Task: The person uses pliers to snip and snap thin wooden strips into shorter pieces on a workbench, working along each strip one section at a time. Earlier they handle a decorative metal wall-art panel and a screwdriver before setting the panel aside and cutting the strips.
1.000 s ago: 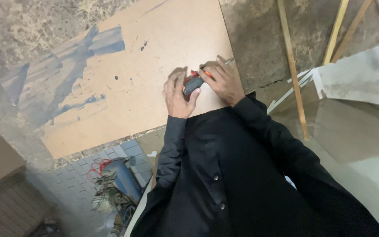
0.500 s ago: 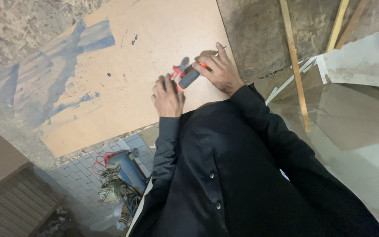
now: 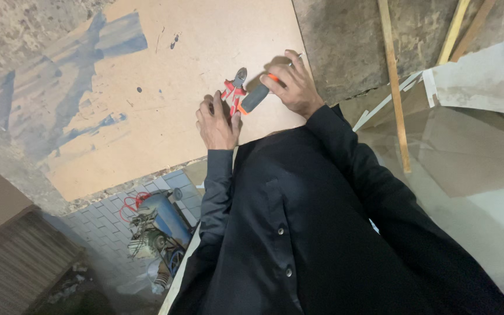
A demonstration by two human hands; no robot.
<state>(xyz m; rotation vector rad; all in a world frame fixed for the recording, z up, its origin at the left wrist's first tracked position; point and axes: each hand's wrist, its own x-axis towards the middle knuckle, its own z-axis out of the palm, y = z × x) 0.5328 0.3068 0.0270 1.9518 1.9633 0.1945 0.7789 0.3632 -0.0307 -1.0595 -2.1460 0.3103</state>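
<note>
Head cam, looking down over the person's black buttoned shirt [image 3: 298, 233] at a light-brown board [image 3: 205, 76] that serves as the desk. Left hand [image 3: 217, 119] lies on the board w/ fingers curled loosely around the red handles of a pair of cutting pliers [image 3: 234, 90]; the grey metal head of the pliers points up and away from the body, just past the fingertips. Right hand [image 3: 293, 87] is closed round a tool w/ a dark grey grip and orange tip [image 3: 256, 96]; the grip end sits just beside the pliers' handles, touching or nearly so, can't tell which. Exact kind of that 2nd tool isn't clear, prob. a screwdriver-type handle. Both hands are near each other at the board's lower right part, close to its edge. Board surface has a few dark specks and a bluish-grey smear [image 3: 88, 70] across its left side. Right of the board: rough dark concrete-like floor [image 3: 339, 41], a thin wooden slat [image 3: 395, 87] running top to bottom, more slats at top right, and a pale sheet [image 3: 479, 76] over what looks like glass or clear panel. Lower left, below the board's edge: grey paving blocks [image 3: 106, 221], a blue machine w/ red cable [image 3: 158, 224], and a ribbed brownish panel [image 3: 18, 262] beside it.
</note>
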